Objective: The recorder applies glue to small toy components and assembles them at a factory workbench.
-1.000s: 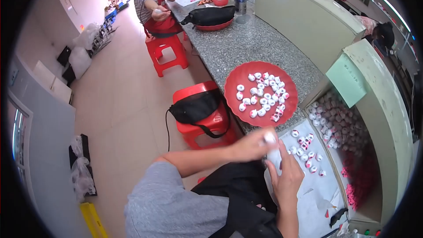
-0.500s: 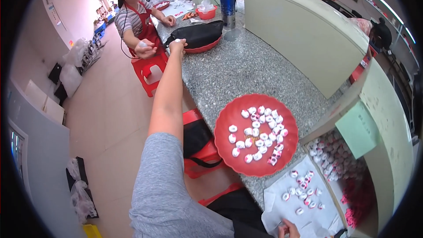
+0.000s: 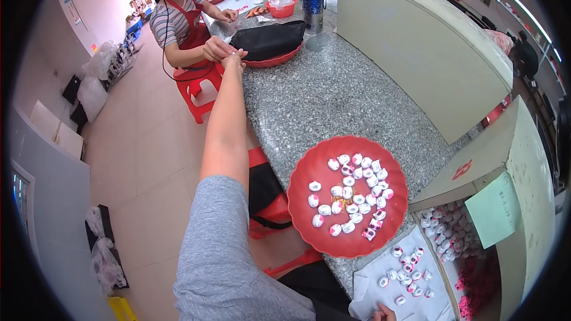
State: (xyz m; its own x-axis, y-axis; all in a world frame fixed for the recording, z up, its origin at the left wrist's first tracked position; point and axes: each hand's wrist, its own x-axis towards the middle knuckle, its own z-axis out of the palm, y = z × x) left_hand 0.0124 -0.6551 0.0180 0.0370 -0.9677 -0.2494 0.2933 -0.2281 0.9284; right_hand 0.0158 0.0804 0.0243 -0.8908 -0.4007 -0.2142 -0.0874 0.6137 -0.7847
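My left hand (image 3: 234, 61) reaches far across the table with its fingers pinched on a small white piece, mostly hidden. A co-worker's hand (image 3: 216, 49) meets my fingertips there. Beside them lies a black pouch (image 3: 276, 41) on a red dish. At the lower edge my right hand (image 3: 384, 314) rests by a white sheet (image 3: 372, 282), fingers curled; the frame cuts it off and hides anything it holds. Small white-and-pink figure pieces (image 3: 410, 267) lie on that sheet. More of them sit in a red scalloped plate (image 3: 306, 238) between my arm and the box.
An open box (image 3: 511, 249) at the right holds many white pieces and pink ones. A pale partition (image 3: 416, 41) stands along the table's right. A blue bottle (image 3: 312, 1) and a red basket (image 3: 281, 9) are at the back. Red stools (image 3: 202, 92) stand on the left.
The co-worker's hand has moved right and up to meet my left fingertips. My right hand has slipped lower, farther out of the frame. The view has shifted slightly.
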